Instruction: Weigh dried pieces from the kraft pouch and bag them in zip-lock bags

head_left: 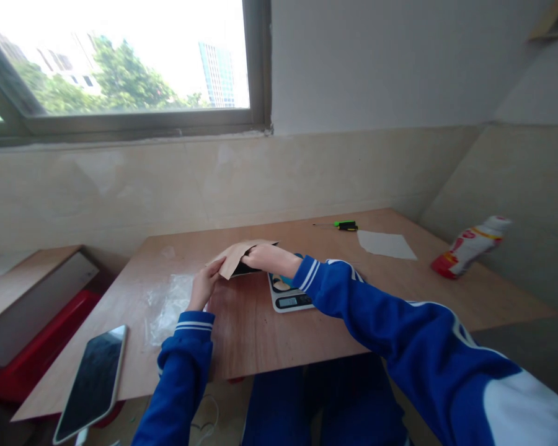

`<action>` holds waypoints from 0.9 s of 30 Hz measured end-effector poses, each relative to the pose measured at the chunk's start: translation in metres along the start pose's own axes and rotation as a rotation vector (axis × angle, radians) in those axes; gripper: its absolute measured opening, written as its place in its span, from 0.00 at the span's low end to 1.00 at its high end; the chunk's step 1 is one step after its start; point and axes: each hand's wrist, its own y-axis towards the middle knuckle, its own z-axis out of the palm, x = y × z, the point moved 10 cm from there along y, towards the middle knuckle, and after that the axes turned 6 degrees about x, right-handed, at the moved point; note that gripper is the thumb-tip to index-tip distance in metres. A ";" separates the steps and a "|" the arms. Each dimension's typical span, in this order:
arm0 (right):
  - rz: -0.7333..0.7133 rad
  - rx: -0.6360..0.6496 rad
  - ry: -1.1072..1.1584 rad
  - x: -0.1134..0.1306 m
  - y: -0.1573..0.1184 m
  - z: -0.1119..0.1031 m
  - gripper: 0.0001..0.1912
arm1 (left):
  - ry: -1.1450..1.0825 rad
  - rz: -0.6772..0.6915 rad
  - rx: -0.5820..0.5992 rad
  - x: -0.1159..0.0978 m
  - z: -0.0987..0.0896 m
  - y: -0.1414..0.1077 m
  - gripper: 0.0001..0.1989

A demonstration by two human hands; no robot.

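Plainly, the left hand (205,286) pinches the paper bag (235,254) at eight o'clock; the right hand (266,256), its grip hidden, reaches inside, nearer the scale (288,303) at the bag's four o'clock.

Dressed in blue and white

Bare left hand (205,286) and right hand (266,256); blue sleeves (181,384) whose cuffs (196,317) each carry two white stripes; white piping (463,335) along the right sleeve, a white panel (530,406) lower right; dark blue trousers (279,402) bottom centre

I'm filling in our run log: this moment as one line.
left hand: holds brown paper bag | right hand: in its opening | scale: beside bag
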 end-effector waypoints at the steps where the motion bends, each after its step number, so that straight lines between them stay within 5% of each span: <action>1: -0.012 -0.022 -0.011 0.000 -0.002 -0.004 0.17 | -0.004 -0.001 0.001 0.000 0.000 0.000 0.24; 6: -0.070 -0.317 0.277 -0.007 -0.024 -0.039 0.14 | -0.015 -0.015 0.003 0.004 -0.004 0.005 0.24; 9: 0.081 -0.618 0.665 -0.041 -0.055 -0.056 0.10 | -0.018 -0.035 0.001 0.008 -0.005 0.008 0.25; 11: 0.227 -0.745 0.952 -0.069 -0.080 -0.046 0.08 | -0.018 -0.050 0.000 0.012 -0.005 0.011 0.24; 15: 0.406 -0.574 1.340 -0.097 -0.109 0.017 0.12 | -0.014 -0.079 -0.010 0.017 -0.007 0.016 0.21; 19: 0.572 -0.319 1.313 -0.111 -0.129 0.079 0.13 | -0.005 -0.090 -0.026 0.016 -0.009 0.018 0.18; 23: 0.610 -0.287 1.236 -0.115 -0.128 0.104 0.09 | 0.047 -0.099 -0.052 0.012 -0.013 0.017 0.15; 27: 0.646 -0.308 1.109 -0.117 -0.124 0.104 0.10 | 0.118 -0.115 -0.086 0.008 -0.017 0.016 0.14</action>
